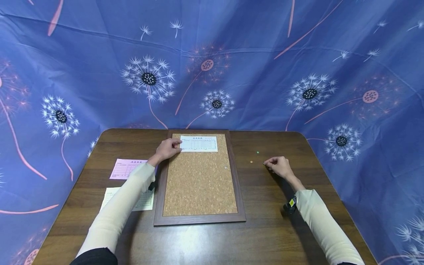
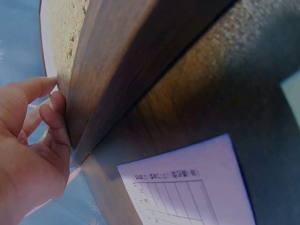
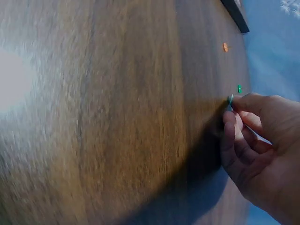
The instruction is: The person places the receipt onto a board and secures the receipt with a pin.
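On the cork board (image 1: 200,184) lies a white printed form (image 1: 198,144), flat near the top edge. My left hand (image 1: 168,148) touches the form's left edge, with index finger and thumb spaced apart. In the left wrist view, that hand (image 2: 35,126) reaches over the board's wooden frame (image 2: 110,61). Over the table to the right, my right hand (image 1: 279,166) pinches a small pale thumbtack (image 3: 230,100) between thumb and index finger. Near those fingertips lie a green thumbtack (image 1: 257,152) and an orange thumbtack (image 1: 251,162).
Left of the board, a pink form (image 1: 122,169) and a pale greenish form (image 1: 144,201) lie on the wooden table (image 1: 265,235), partly behind my left arm. A tiny pale object (image 1: 225,167) sits on the cork's right side. A blue dandelion-print cloth (image 1: 258,73) hangs behind the table.
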Action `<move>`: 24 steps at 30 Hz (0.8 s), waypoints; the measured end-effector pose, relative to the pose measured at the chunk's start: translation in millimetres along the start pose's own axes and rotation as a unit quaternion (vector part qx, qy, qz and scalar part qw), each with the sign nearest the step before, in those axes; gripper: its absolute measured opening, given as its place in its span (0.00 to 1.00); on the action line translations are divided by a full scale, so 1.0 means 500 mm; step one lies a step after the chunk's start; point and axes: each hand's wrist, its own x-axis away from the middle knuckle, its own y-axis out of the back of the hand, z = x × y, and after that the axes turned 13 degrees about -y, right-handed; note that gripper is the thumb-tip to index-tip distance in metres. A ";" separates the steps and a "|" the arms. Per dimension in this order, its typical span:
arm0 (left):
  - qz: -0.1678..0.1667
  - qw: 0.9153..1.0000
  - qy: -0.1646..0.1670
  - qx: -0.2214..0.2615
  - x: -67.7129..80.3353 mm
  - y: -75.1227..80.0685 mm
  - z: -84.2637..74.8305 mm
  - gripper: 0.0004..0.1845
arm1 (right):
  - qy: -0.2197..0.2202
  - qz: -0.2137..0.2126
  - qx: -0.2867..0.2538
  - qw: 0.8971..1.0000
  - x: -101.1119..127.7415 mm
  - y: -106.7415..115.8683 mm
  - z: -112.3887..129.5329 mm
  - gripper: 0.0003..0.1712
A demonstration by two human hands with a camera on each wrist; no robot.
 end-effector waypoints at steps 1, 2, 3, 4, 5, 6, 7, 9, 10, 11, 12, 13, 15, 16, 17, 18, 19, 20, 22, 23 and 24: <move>0.001 1.000 0.001 0.001 0.000 0.000 0.001 0.22 | -0.002 -0.001 0.003 1.000 0.000 -0.001 -0.002 0.10; 0.001 1.000 0.001 0.002 0.000 0.000 0.003 0.22 | -0.004 -0.003 0.006 1.000 0.000 -0.001 -0.005 0.10; 0.001 1.000 0.001 0.002 0.000 0.000 0.004 0.22 | -0.006 -0.002 0.005 1.000 0.000 -0.002 -0.007 0.10; 0.001 1.000 0.002 0.002 0.000 -0.001 0.005 0.22 | -0.008 -0.002 0.004 1.000 0.000 -0.002 -0.009 0.11; 0.001 1.000 0.002 0.002 0.001 -0.001 0.005 0.22 | -0.009 -0.001 0.004 1.000 0.000 -0.002 -0.011 0.12; 0.001 1.000 0.001 0.001 0.001 -0.001 0.006 0.22 | -0.013 0.001 0.001 1.000 0.001 -0.002 -0.011 0.12; 0.001 1.000 0.001 0.002 0.001 -0.002 0.006 0.22 | -0.017 0.004 -0.002 1.000 0.001 -0.002 -0.012 0.13; 0.001 1.000 0.002 0.003 0.001 -0.002 0.006 0.22 | -0.024 0.010 -0.005 1.000 0.002 -0.002 -0.011 0.14; 0.002 1.000 0.002 0.004 0.002 -0.002 0.006 0.22 | -0.032 0.015 -0.010 0.999 0.001 -0.002 -0.010 0.14; 0.002 1.000 0.003 0.005 0.003 -0.002 0.006 0.22 | -0.037 0.021 -0.016 0.999 0.001 -0.003 -0.008 0.14; 0.002 1.000 0.003 0.005 0.003 -0.001 0.005 0.22 | -0.045 0.026 -0.026 0.998 0.000 -0.005 -0.005 0.14; 0.002 1.000 0.004 0.006 0.004 -0.001 0.005 0.22 | -0.050 0.030 -0.032 0.998 -0.001 -0.006 -0.002 0.14; 0.003 1.000 0.004 0.008 0.004 -0.002 0.005 0.22 | -0.048 0.037 -0.039 0.997 -0.004 -0.010 0.004 0.15; 0.003 1.000 0.004 0.006 0.005 -0.003 0.006 0.22 | -0.046 0.033 -0.037 0.998 -0.005 -0.013 0.007 0.14; 0.003 1.000 0.005 0.005 0.005 -0.004 0.006 0.22 | -0.038 0.029 -0.031 0.998 -0.006 -0.016 0.010 0.14; 0.003 1.000 0.005 0.005 0.005 -0.004 0.006 0.22 | -0.035 0.023 -0.024 0.999 -0.007 -0.018 0.012 0.14; 0.004 1.000 0.004 0.003 0.004 -0.004 0.007 0.22 | -0.029 0.015 -0.013 0.999 -0.008 -0.020 0.012 0.13; 0.004 1.000 0.003 0.003 0.004 -0.004 0.007 0.22 | -0.025 0.010 -0.008 1.000 -0.008 -0.021 0.012 0.13; 0.002 1.000 -0.002 0.001 0.003 -0.003 0.006 0.22 | -0.027 -0.002 -0.002 1.000 -0.009 -0.023 0.011 0.12; 0.001 1.000 -0.003 0.000 0.003 -0.001 0.006 0.22 | -0.024 -0.004 -0.004 1.000 -0.009 -0.023 0.010 0.12; -0.001 1.000 -0.004 0.000 0.002 0.000 0.005 0.21 | -0.020 -0.007 -0.005 1.000 -0.010 -0.023 0.009 0.11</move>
